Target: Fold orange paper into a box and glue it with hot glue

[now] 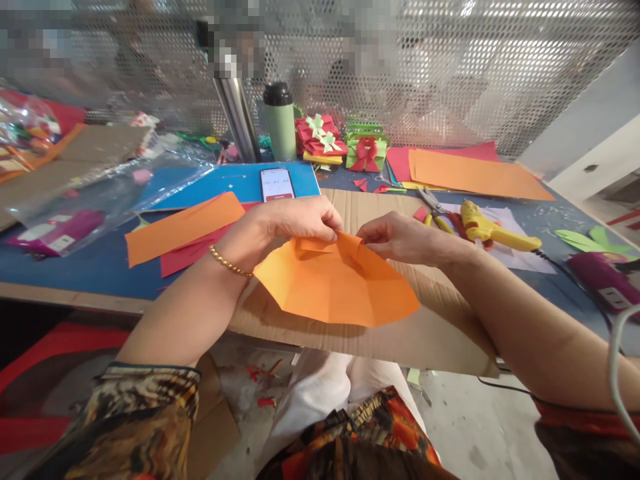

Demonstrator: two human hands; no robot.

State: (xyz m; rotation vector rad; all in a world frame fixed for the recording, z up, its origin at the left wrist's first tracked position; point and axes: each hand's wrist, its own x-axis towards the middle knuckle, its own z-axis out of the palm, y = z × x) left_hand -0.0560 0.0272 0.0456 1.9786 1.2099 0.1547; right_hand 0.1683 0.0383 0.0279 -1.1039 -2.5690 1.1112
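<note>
A sheet of orange paper, creased into several panels and flared toward me, is held above a piece of brown cardboard. My left hand pinches its far edge left of the middle, where a small flap is folded in. Just to the right, my right hand grips the same edge between thumb and fingers. The fingertips of both hands are partly hidden by the paper and by each other.
Beyond my right hand lie pliers and a yellow glue gun with a cord. A phone rests on a blue folder. A green bottle, a steel flask and folded paper bags stand at the back.
</note>
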